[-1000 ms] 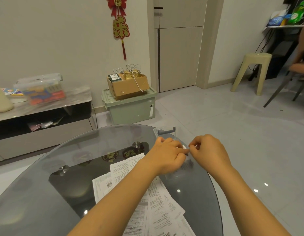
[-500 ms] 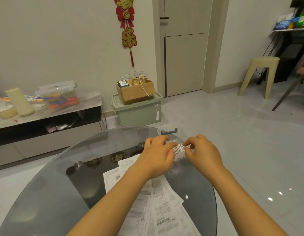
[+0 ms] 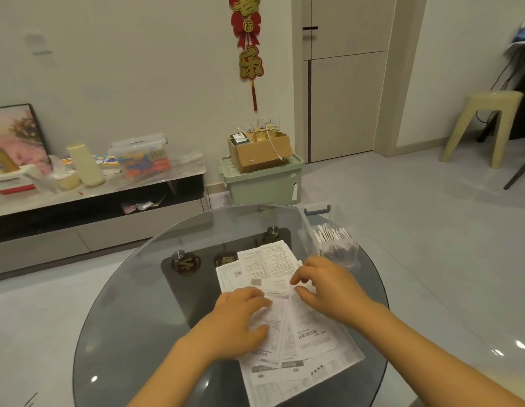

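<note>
A loose pile of printed paper sheets (image 3: 309,333) lies on a round glass table (image 3: 132,318). My left hand (image 3: 240,321) rests flat on the left side of the pile, fingers pressing the top sheet. My right hand (image 3: 328,286) hovers over the pile's far right part with bent fingers. Its thumb and forefinger tips touch a sheet's edge, a small gap between them. Beyond the right hand, a clear plastic box (image 3: 306,227) at the table's far right edge holds several folded white paper slips (image 3: 331,233).
A green storage bin (image 3: 264,183) with a cardboard box (image 3: 259,152) on top stands on the floor behind the table. A low cabinet (image 3: 93,207) with clutter runs along the left wall. A beige stool (image 3: 484,127) stands at the right.
Both hands have left the clear box, where they held a small folded slip, and moved back toward me onto the pile of sheets. The view has tilted down.
</note>
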Action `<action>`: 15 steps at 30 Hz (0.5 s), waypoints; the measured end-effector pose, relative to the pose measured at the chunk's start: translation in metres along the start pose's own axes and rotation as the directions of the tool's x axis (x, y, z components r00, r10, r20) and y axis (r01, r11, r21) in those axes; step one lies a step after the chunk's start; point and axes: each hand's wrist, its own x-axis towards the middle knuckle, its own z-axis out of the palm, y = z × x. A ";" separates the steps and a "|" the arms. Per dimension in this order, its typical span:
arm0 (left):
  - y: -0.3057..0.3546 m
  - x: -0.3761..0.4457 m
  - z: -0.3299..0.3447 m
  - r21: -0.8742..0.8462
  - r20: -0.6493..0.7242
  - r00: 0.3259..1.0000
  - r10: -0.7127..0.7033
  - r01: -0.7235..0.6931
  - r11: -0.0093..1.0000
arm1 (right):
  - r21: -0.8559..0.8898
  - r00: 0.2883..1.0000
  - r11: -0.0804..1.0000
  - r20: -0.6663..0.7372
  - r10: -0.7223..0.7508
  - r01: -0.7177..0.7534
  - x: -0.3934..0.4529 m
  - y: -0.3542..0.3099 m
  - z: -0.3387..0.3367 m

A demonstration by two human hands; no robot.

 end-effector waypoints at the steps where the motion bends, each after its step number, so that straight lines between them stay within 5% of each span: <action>1: -0.005 -0.007 0.004 -0.003 0.034 0.999 -0.010 0.010 1.000 | -0.001 0.999 1.000 0.036 -0.019 0.019 -0.001 -0.003 0.003; 8: -0.020 -0.015 0.019 -0.024 0.162 0.986 -0.042 0.046 0.999 | 0.033 0.971 0.993 0.210 -0.119 0.115 -0.002 -0.013 0.011; 15: -0.020 0.001 0.031 0.082 0.061 0.998 -0.002 -0.003 0.997 | 0.087 0.923 0.987 0.350 -0.159 0.137 -0.004 -0.009 0.015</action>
